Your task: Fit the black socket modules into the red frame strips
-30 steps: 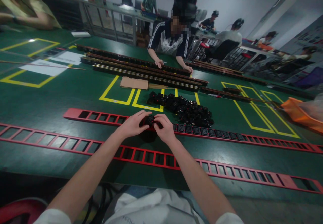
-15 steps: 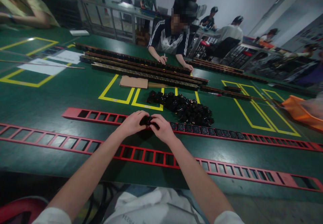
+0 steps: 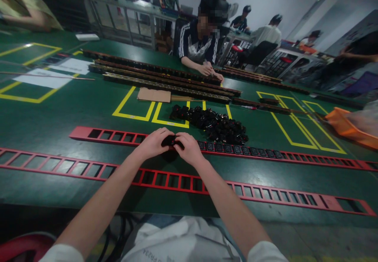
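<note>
My left hand (image 3: pixel 154 143) and my right hand (image 3: pixel 189 148) meet over the far red slotted strip (image 3: pixel 112 137), fingers curled and pressing a small black socket part (image 3: pixel 169 140) held between them. To the right of my hands the strip's slots hold a row of black sockets (image 3: pixel 236 150). A heap of loose black sockets (image 3: pixel 211 123) lies just beyond the strip. A second red slotted strip (image 3: pixel 265 195) runs nearer to me, its slots open.
Long dark strips (image 3: pixel 165 82) and a cardboard sheet (image 3: pixel 154 95) lie across the green table with yellow marked boxes. A person opposite works on the dark strips with both hands (image 3: pixel 210 71). An orange tray (image 3: pixel 348 127) sits at the right; papers (image 3: pixel 44 78) lie at the left.
My hands have closed tighter together over the black socket and pressed it lower onto the strip. The person opposite has brought both hands together.
</note>
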A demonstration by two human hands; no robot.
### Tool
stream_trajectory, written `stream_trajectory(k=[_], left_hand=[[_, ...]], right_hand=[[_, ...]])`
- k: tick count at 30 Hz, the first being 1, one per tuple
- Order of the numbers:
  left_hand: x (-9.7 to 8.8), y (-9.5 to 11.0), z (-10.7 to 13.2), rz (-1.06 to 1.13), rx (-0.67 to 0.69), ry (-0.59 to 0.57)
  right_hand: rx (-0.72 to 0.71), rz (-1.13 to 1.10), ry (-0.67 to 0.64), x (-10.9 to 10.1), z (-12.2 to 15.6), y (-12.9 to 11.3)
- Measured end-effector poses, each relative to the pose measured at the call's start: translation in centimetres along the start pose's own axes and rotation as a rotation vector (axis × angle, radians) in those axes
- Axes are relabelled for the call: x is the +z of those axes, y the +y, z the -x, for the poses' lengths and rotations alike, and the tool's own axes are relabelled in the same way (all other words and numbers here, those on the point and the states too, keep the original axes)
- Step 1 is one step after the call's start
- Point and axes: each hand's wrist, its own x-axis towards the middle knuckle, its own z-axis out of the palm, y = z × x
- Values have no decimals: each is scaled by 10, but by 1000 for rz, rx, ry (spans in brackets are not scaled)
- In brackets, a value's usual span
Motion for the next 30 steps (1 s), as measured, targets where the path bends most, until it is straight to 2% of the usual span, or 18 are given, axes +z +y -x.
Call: stream_trajectory(k=[8, 30], left_hand=[[0, -1, 0, 3, 23, -10], [0, -2, 0, -9, 35, -41]], right_hand=[[68, 82, -43, -2, -1, -5], [113, 191, -151, -5, -3, -10]])
